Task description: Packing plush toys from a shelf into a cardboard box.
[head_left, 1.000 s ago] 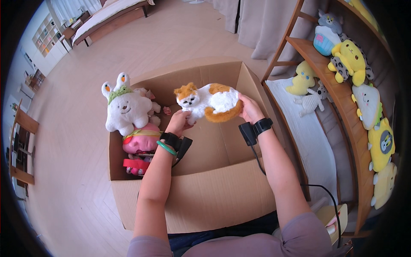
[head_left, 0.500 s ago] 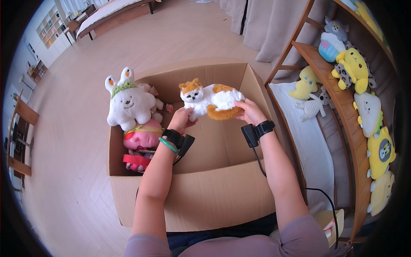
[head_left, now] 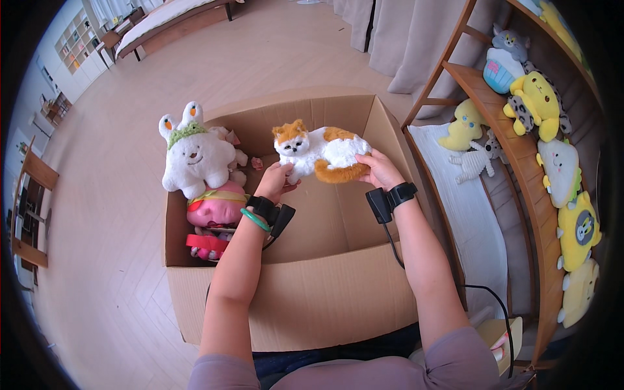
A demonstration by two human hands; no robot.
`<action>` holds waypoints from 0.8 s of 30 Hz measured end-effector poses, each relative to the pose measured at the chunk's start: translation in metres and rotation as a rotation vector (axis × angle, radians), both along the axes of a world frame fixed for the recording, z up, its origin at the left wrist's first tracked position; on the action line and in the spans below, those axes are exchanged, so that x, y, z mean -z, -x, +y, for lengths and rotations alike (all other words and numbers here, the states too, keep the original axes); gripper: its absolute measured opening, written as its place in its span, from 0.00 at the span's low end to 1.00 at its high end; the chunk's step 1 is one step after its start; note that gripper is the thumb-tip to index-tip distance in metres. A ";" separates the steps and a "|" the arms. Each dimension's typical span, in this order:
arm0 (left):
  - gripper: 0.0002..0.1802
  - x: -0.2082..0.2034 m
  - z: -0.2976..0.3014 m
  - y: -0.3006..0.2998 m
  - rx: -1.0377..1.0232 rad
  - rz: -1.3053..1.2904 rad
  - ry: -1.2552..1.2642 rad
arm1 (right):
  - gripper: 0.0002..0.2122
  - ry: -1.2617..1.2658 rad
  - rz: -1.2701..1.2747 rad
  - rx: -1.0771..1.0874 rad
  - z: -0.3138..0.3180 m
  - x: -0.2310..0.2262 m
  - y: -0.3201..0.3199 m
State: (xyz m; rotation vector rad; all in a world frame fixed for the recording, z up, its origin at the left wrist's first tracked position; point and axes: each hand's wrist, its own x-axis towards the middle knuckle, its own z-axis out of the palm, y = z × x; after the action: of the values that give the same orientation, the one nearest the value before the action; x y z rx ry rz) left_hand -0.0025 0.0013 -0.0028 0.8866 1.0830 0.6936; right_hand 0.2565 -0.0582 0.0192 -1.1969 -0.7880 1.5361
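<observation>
Both my hands hold an orange-and-white furry toy cat (head_left: 335,151) above the open cardboard box (head_left: 292,292). My left hand (head_left: 277,182) grips it under the head and chest, fingers closed round the front. At the tail end, my right hand (head_left: 381,170) is closed on the rump, with the orange tail curling beside the fingers. The cat's head points left and its face is turned toward me. Left of my left hand, a white plush toy with bunny ears (head_left: 196,159) sits on top of a pink plush toy (head_left: 220,207) inside the box.
A red-and-pink item (head_left: 207,244) lies in the box's near left corner. To the right stands a wooden shelf (head_left: 484,97) with several plush toys, among them a yellow plush dog (head_left: 537,107). Grey curtains (head_left: 416,52) hang behind the box. A black cable (head_left: 494,296) runs near my right arm.
</observation>
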 end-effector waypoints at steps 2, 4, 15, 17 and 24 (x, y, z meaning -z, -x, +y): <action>0.12 0.000 0.000 0.000 0.003 -0.008 0.020 | 0.20 0.028 -0.014 0.021 -0.001 -0.002 0.000; 0.12 0.001 0.000 0.000 -0.005 -0.007 0.005 | 0.20 0.022 -0.029 -0.004 -0.002 -0.004 -0.001; 0.29 -0.011 -0.004 -0.002 -0.082 0.068 -0.068 | 0.17 0.115 0.074 0.079 0.006 0.013 0.002; 0.33 -0.015 -0.004 -0.001 -0.146 0.101 -0.111 | 0.16 0.127 0.007 0.127 0.017 0.023 -0.004; 0.38 -0.027 -0.010 -0.002 -0.165 0.129 -0.161 | 0.15 0.252 -0.184 0.284 0.069 0.059 -0.031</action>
State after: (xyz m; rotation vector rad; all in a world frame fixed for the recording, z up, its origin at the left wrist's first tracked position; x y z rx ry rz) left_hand -0.0001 -0.0083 0.0239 0.9976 1.2378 0.8792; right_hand 0.2875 0.0110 -0.0396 -1.5818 -0.5227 1.3287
